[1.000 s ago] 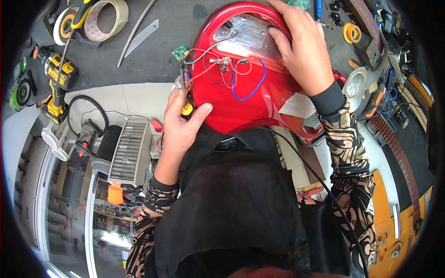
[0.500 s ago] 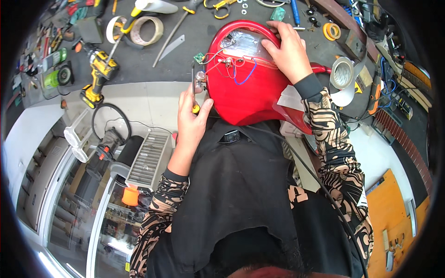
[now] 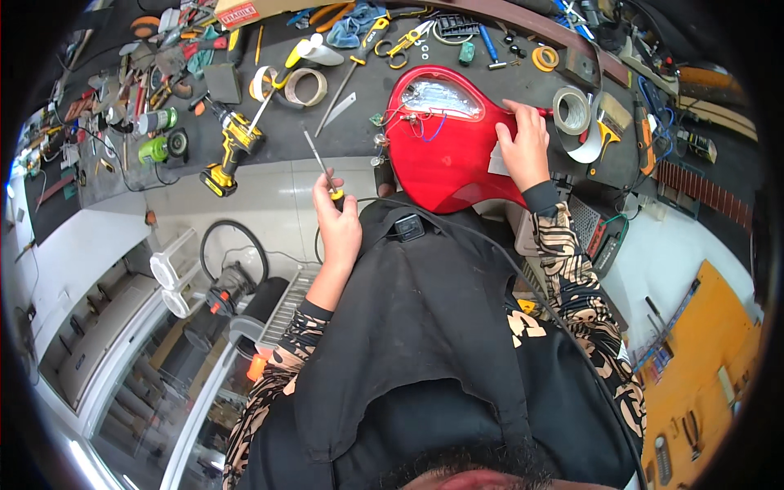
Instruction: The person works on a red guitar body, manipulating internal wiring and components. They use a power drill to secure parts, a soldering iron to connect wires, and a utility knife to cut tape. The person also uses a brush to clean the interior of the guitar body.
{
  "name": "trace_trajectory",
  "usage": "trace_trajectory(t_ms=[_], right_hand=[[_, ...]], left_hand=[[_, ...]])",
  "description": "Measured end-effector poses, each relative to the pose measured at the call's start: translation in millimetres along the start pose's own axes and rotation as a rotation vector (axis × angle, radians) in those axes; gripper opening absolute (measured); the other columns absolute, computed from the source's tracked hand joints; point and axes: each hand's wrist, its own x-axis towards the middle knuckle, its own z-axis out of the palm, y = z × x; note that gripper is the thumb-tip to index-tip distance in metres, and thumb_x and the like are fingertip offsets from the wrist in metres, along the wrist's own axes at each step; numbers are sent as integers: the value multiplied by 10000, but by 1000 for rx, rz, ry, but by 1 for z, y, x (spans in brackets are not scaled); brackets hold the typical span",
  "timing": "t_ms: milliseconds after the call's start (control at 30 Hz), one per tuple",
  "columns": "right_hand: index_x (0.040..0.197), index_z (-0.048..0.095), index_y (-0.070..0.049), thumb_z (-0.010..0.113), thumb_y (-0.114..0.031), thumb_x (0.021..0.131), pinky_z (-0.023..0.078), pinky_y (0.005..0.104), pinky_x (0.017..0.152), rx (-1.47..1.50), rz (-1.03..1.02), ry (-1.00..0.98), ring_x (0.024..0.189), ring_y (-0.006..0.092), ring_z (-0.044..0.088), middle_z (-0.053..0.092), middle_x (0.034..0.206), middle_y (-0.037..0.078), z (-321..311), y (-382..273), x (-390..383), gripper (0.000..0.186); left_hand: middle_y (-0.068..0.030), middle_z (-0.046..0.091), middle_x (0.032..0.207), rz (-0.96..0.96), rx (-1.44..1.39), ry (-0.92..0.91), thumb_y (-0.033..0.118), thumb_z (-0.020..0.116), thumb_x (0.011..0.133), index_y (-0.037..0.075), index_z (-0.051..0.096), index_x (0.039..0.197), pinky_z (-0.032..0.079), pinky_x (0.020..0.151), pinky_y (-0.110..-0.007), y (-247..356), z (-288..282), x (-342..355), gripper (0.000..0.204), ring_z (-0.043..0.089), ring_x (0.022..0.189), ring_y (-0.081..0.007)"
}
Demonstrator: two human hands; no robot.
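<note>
A glossy red guitar body (image 3: 445, 167) lies face down or face up, I cannot tell which, at the bench's near edge. Its cavity (image 3: 441, 98) has a shiny silvery lining, and thin wires with small electronic parts (image 3: 408, 119) come out over the red surface. My left hand (image 3: 336, 224) is closed round the yellow-and-black handle of a screwdriver (image 3: 314, 152), left of the body and apart from it, shaft pointing up and away. On the body's right side rests my right hand (image 3: 525, 151), fingers stretched out, beside a white paper piece (image 3: 497, 162).
A yellow cordless drill (image 3: 233, 147), tape rolls (image 3: 306, 86), a steel ruler (image 3: 340, 109) and scissors (image 3: 398, 51) lie left of and beyond the guitar. To the right are a grey tape roll (image 3: 572, 110) and a fretted neck (image 3: 702, 194). A black cable (image 3: 498, 255) crosses my apron.
My left hand has drawn the screwdriver away from the guitar's left edge, its shaft now tilted left. My right hand has slid off the cavity rim toward the body's right side. The view has shifted.
</note>
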Motion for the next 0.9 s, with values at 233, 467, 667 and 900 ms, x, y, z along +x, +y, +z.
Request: trace_trajectory(t_ms=[233,467,667,900], right_hand=[[1353,661,-135,753,-147,929,455,535,1094,-86,54,97,1292,365,585,635,1334,113,3,-34,-45,434],[1372,655,-133,766,-148,913,447,555,1115,-69,126,67,1324,361,571,626,1348,121,27,-74,-99,472],[1365,665,-133,760,-160,918,445,549,1129,-54,223,89,1344,365,564,631,1354,120,33,-93,-144,458],[1382,660,-139,766,-193,926,452,530,1132,5,412,170,1350,371,573,654,1372,118,39,-66,-215,472]], left_hand=[[-126,560,1342,211,1,-96,-23,622,981,20,503,1553,479,1078,-367,25,-41,14,586,579,1202,-235],[-76,555,1190,304,-58,-185,-46,662,957,22,593,1489,495,995,-321,19,-75,32,540,573,1084,-188],[-174,638,1163,456,136,-347,-1,723,900,6,652,1386,546,967,-402,21,-86,112,491,671,1078,-333],[-269,723,1221,379,424,-624,109,691,867,-19,701,1233,552,1030,-482,40,-39,183,388,703,1177,-437]])
